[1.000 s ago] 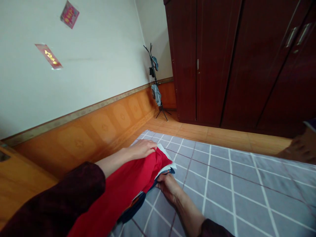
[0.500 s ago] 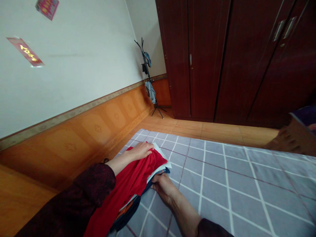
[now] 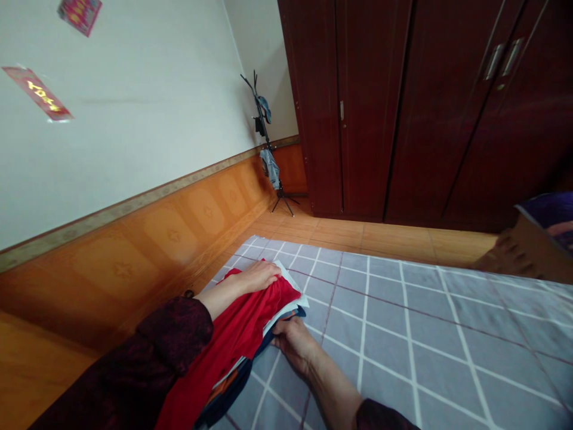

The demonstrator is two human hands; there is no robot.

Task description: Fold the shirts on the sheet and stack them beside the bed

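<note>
A stack of folded clothes lies on the grey checked bedspread [image 3: 340,334], with a red garment [image 3: 233,334] on top. Pale, orange and dark blue layers [image 3: 237,382] show along the stack's right side. My left hand [image 3: 259,276] rests palm down on the red garment near its far end, fingers stretched out and slightly bent. At the right edge of the stack, my right hand [image 3: 293,340] is closed on the lower dark blue layer. Its fingertips are hidden under the cloth.
Beyond the bed stands a dark red wardrobe [image 3: 358,119] with its doors closed. A black coat rack [image 3: 264,128] with a cap and cloth on it is in the corner. A cardboard box [image 3: 528,251] stands at the right. Orange panelling [image 3: 170,233] runs along the left wall.
The view has turned slightly to the right. Both hands stay in nearly the same places on the stack, and the clothes look almost unchanged.
</note>
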